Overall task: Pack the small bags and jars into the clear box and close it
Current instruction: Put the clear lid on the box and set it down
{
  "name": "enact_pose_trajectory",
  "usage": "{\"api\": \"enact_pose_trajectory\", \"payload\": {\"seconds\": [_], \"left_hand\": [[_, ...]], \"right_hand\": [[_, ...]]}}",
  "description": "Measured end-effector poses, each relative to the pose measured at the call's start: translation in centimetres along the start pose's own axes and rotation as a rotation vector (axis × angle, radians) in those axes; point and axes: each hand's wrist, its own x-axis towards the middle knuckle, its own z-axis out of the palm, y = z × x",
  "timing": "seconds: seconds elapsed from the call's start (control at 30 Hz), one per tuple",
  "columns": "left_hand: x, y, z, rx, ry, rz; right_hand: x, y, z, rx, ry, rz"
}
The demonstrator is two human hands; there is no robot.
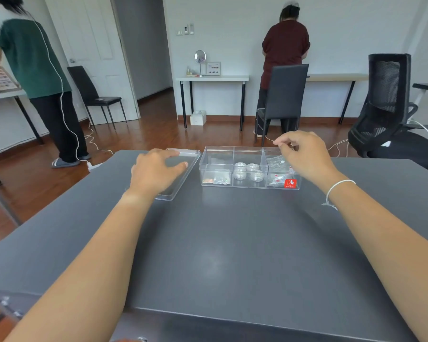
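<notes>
- Head view, centre of the frame: the clear box sits on the dark tabletop, its long axis running left to right across the picture, top open.
- Its three compartments are filled: small bags lie flat in the left one, small round jars cluster in the middle one, and more bags are in the right one, behind a red sticker on the front wall.
- No bags or jars show loose on the tabletop, so packing looks done and closing is the step left.
- The lid lies flat just left of the box, close beside it, its long axis running front to back and so turned across the box's length.
- The left hand rests on the lid with fingers spread and thumb out; this grip is open and flat, not yet clasping the lid's edges.
- The right hand hovers over the right compartment, fingertips pinched together; I cannot tell whether this grip holds a thin bag or nothing.
- The left hand is plainly nearer the lid; the lid must travel rightward and turn to line up with the box.
- Room: bare tabletop in front of the box and lid; the far tabletop edge runs close behind both, so lifting is safer than sliding backward.
- Upper frame: two people stand at other tables, well apart from this work.
</notes>
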Motion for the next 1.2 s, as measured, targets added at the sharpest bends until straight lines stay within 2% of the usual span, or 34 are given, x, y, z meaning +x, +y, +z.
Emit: {"api": "enact_pose_trajectory", "payload": {"seconds": [0.1, 0.27, 0.47, 0.7, 0.9, 1.07, 1.2], "left_hand": [[-0.4, -0.6, -0.7, 0.194, -0.14, -0.178], [-1.1, -1.4, -1.0, 0.219, -0.293, -0.284], [-1.5, -1.7, -1.4, 0.259, -0.265, -0.277], [-1.5, -2.5, -2.9, 0.031, -0.194, -0.332], [-1.9, -2.7, -4.5, -0.231, -0.172, -0.166], [-2.4, -0.4, -6.0, -0.392, -0.34, 0.065], [-2.4, 1.6, -6.2, -0.431, -0.457, 0.184]], "right_hand": [[-0.3, -0.6, 0.4, 0.006, 0.003, -0.033], [-1.0, -2.0, 0.9, 0.025, -0.019, -0.106], [-2.1, -2.7, 1.7, 0.008, -0.091, -0.143], [-2.5, -2.5, 1.4, 0.031, -0.121, -0.104], [-2.3, -2.0, 1.4, 0.09, -0.088, -0.095], [-1.7, -1.5, 1.1, 0.189, -0.013, -0.077], [-1.2, -1.0, 0.5, 0.299, 0.03, -0.019]]}}
